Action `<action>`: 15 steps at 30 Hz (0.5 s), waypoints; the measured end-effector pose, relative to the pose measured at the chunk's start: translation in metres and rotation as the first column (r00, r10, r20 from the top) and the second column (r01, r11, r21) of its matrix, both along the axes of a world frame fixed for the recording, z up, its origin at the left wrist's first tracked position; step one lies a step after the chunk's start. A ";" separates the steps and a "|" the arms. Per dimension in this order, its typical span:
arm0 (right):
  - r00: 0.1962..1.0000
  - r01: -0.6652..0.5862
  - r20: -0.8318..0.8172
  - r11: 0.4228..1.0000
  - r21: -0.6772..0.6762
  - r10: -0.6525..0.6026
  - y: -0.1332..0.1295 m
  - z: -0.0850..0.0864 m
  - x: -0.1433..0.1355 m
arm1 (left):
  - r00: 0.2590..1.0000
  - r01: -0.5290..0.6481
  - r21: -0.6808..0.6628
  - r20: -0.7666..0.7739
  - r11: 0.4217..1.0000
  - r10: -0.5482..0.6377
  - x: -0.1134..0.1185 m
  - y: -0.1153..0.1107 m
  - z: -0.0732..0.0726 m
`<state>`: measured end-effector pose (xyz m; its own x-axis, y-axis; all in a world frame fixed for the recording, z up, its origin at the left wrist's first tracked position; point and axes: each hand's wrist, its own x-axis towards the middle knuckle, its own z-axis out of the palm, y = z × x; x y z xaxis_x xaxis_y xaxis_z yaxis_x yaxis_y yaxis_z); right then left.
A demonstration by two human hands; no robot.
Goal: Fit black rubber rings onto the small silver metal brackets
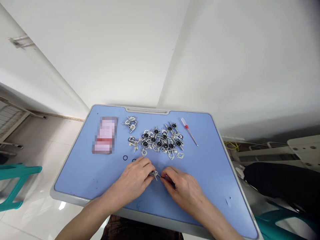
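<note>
Near the table's front edge, my left hand (139, 176) is closed on a small metal flanged fitting (154, 174), which sticks out between thumb and fingers. Facing it, my right hand (184, 185) pinches a thin dark-and-metal piece whose tip meets or almost meets the fitting; the fingers cover most of it. Beyond both hands lies a spread of similar metal fittings with black round caps (159, 144), mixed with flat metal flange plates (180, 155). A black rubber ring (125, 157) rests left of them, and another is partly hidden by my left hand.
The blue table (82, 173) has a raised grey rim. A screwdriver (189, 131) with a clear and red handle lies at the right. Uncapped metal fittings (130, 122) sit at the back; a blurred flat rectangle (105, 135) lies left. Teal stools (17, 183) flank the table.
</note>
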<state>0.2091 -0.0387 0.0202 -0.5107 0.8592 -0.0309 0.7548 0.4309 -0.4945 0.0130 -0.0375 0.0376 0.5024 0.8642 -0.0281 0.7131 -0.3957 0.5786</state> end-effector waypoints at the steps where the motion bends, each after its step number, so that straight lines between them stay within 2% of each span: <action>1: 1.000 0.001 -0.006 1.000 -0.015 -0.001 0.001 0.002 0.000 | 1.000 -0.001 -0.003 0.004 1.000 0.001 0.000 0.000 0.000; 6: 0.994 0.045 -0.094 0.991 -0.125 -0.057 0.011 0.016 0.009 | 1.000 -0.006 -0.011 0.023 1.000 0.007 0.000 0.001 0.001; 10: 0.946 0.251 -0.189 0.963 -0.096 -0.265 0.024 0.023 0.022 | 1.000 0.002 -0.005 0.031 1.000 -0.002 -0.001 0.002 0.000; 15: 0.867 0.441 -0.222 0.894 -0.077 -0.446 0.040 0.016 0.034 | 0.999 0.000 -0.007 0.052 1.000 0.001 -0.001 0.002 0.000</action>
